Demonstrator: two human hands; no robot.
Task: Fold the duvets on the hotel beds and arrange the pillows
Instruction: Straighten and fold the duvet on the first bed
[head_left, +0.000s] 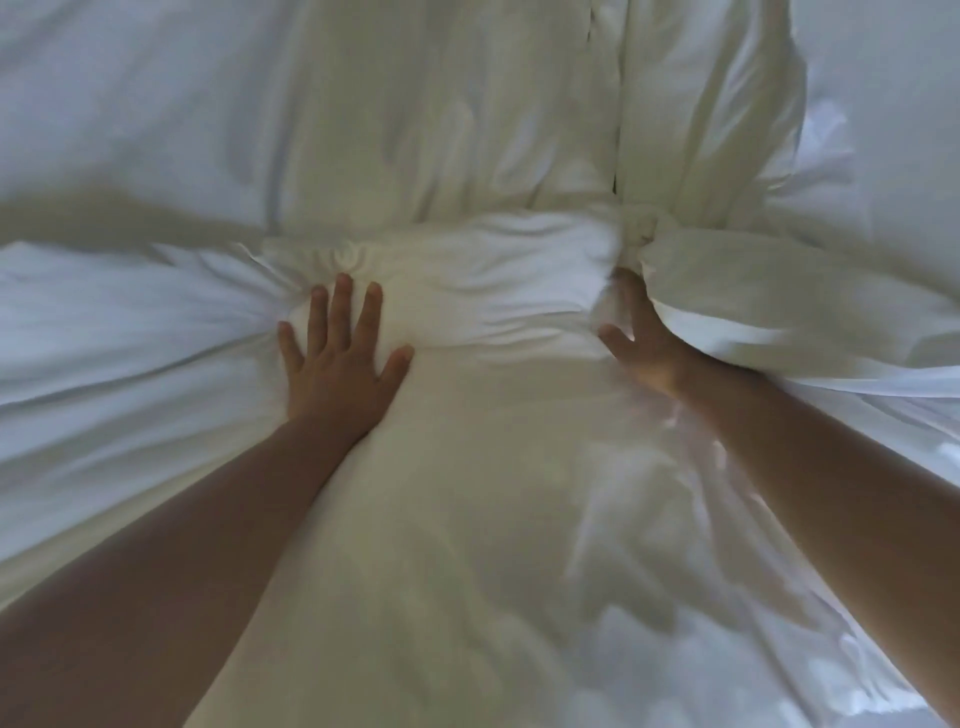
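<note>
A white duvet (467, 519) fills the lower and middle view, bunched into a thick fold (467, 291) across the centre. My left hand (340, 358) lies flat on it, fingers spread, pressing just below the fold. My right hand (641, 343) is open too, palm turned sideways, its fingers slid under a raised flap of duvet (779, 312) on the right; the fingertips are hidden by the cloth. Beyond the fold two white pillows stand side by side, one (441, 114) wide in the centre, the other (711, 104) to its right.
White bed linen (119, 104) stretches away at the left and right behind the pillows. Everything in view is soft white bedding; no bed edge or furniture shows.
</note>
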